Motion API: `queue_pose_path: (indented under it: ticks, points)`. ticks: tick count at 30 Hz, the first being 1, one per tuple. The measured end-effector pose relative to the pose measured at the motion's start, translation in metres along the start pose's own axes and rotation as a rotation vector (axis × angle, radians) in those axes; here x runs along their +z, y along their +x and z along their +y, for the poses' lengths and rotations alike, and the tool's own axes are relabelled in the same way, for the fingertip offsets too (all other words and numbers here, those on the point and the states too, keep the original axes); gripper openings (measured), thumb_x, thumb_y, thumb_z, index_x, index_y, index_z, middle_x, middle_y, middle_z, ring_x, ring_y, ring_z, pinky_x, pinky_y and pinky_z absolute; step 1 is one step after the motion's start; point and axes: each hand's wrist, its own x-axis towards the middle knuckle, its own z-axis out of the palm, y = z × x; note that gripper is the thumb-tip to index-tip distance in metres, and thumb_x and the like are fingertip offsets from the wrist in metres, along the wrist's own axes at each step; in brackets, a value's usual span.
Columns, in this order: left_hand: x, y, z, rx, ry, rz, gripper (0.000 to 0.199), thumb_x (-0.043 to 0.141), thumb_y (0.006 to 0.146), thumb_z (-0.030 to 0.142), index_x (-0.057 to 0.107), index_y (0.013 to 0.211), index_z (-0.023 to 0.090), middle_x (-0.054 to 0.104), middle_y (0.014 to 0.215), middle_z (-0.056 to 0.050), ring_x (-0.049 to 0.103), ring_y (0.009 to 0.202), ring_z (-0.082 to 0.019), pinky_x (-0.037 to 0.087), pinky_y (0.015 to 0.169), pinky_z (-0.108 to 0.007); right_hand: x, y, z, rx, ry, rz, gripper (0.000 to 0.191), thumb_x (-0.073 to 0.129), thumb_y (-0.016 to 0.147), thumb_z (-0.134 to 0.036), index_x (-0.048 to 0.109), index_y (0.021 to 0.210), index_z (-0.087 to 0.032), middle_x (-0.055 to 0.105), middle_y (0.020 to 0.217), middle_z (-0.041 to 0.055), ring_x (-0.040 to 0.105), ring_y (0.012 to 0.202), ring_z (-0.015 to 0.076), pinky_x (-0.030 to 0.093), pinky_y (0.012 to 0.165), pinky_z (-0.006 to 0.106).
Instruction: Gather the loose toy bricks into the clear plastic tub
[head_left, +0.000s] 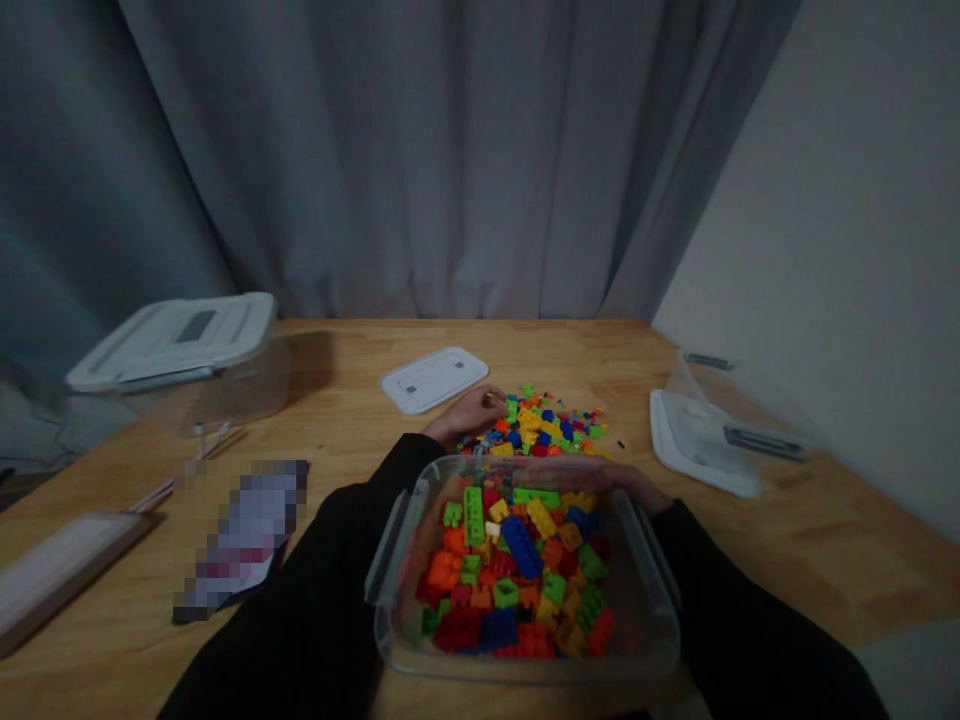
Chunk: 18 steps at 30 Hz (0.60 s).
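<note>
Centrally, in the head view, a clear plastic tub [390,620] with side latches is seen at the near edge of a wooden counter [352,375]; it is filled with interlocking plastic bricks [510,570] in red, blue, green, yellow and orange; a loose pile of smaller bricks [540,425] is spread just beyond its far rim. The left hand [465,415] is placed at the pile's left edge, its fingers [493,398] drawn together among the nearest bricks; whether a brick is gripped cannot be told. The right hand [630,484] is laid across the tub's far rim, its fingers curving over that rim; no grip on anything can be made out. The bricks would be judged light, stiff and hard, and slick enough to slide; each is best taken by its long sides, with the tub lifted by its rim or latches. A white lid [433,380] is laid beyond the pile; another white lid [697,440] lies at the right with a clear tub [697,385] against it; a third tub with a white lid [172,340] stands at the left. No brand or writing can be read; a pixelated object [244,540] on the counter is obscured.
</note>
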Motion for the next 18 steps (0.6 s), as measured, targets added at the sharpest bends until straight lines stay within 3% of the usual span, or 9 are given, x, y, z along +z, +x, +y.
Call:
queue_pose_path:
  ticks: [8, 14, 18]
  points:
    - [-0.0013, 0.0052, -0.006, 0.019, 0.044, -0.038, 0.033, 0.073, 0.088, 0.025, 0.064, 0.118, 0.014, 0.072, 0.102, -0.007, 0.068, 0.084, -0.016, 0.056, 0.077, -0.032, -0.0041, 0.0002, 0.0009, 0.045, -0.083, 0.136, 0.048, 0.069, 0.072, -0.042, 0.08, 0.112, -0.019, 0.072, 0.133, 0.0082, 0.055, 0.136, 0.0341, 0.036, 0.12, 0.045]
    - [-0.003, 0.0058, -0.0069, -0.04, 0.11, -0.09, 0.032, 0.064, 0.096, 0.034, 0.064, 0.121, 0.015, 0.068, 0.118, -0.009, 0.068, 0.099, -0.022, 0.06, 0.085, -0.042, -0.0007, 0.0004, -0.0043, 0.049, -0.088, 0.121, 0.04, 0.07, 0.072, -0.043, 0.081, 0.106, -0.024, 0.075, 0.127, 0.0046, 0.059, 0.133, 0.0334, 0.037, 0.119, 0.046]
    - [-0.0027, 0.0033, -0.0047, -0.063, 0.15, -0.089, 0.033, 0.064, 0.096, 0.035, 0.063, 0.123, 0.016, 0.067, 0.122, -0.01, 0.068, 0.103, -0.023, 0.06, 0.087, -0.044, 0.0005, -0.0006, -0.0056, 0.033, -0.093, 0.077, 0.048, 0.068, 0.075, -0.045, 0.078, 0.115, -0.021, 0.071, 0.134, 0.0059, 0.055, 0.137, 0.0327, 0.035, 0.121, 0.045]
